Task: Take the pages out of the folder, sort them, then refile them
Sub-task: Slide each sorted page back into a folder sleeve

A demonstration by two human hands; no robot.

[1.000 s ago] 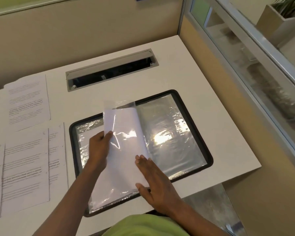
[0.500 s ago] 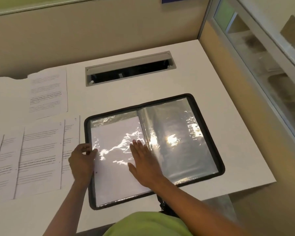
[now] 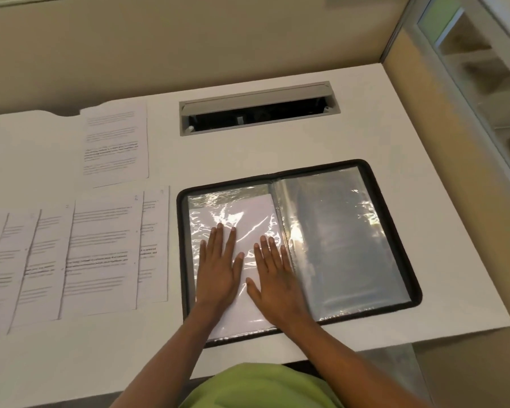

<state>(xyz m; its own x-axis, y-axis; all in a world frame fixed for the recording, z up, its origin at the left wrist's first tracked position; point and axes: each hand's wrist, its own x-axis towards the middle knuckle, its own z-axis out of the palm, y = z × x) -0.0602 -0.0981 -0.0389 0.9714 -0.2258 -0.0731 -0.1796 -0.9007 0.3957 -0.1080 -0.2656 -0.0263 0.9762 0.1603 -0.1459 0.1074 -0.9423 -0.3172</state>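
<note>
1. Head view, the only one I have: the folder (image 3: 301, 245) lies open near the front right corner of the desk (image 3: 351, 136), its black zip border touching the front edge.
2. My left hand (image 3: 218, 272) and right hand (image 3: 277, 278) both lie flat on the left-hand plastic sleeve (image 3: 233, 219), fingers straight and slightly spread, palms down. They grip nothing; they press on the sleeve, side by side, thumbs nearly touching.
3. A white sheet (image 3: 256, 207) sits inside that sleeve under my hands. The right-hand sleeve (image 3: 345, 245) looks empty, though glare hides part of it.
4. Count: one folder, two sleeves showing, one filed sheet that I can see. On the left half of the desk lie loose printed pages (image 3: 100, 257): one alone (image 3: 115, 142) toward the back, and a fanned overlapping row in front of it, at least four, running off the left edge so I cannot give a total.
5. One cable slot (image 3: 259, 108) at the back of the desk.
6. Risks, as I judge them: the sleeve is wrinkled, so pressing may crease the sheet. The folder sits at the front edge, and a hard forward push could shift it. The fanned pages overlap closely, so picking one could drag its neighbour and spoil the order.
</note>
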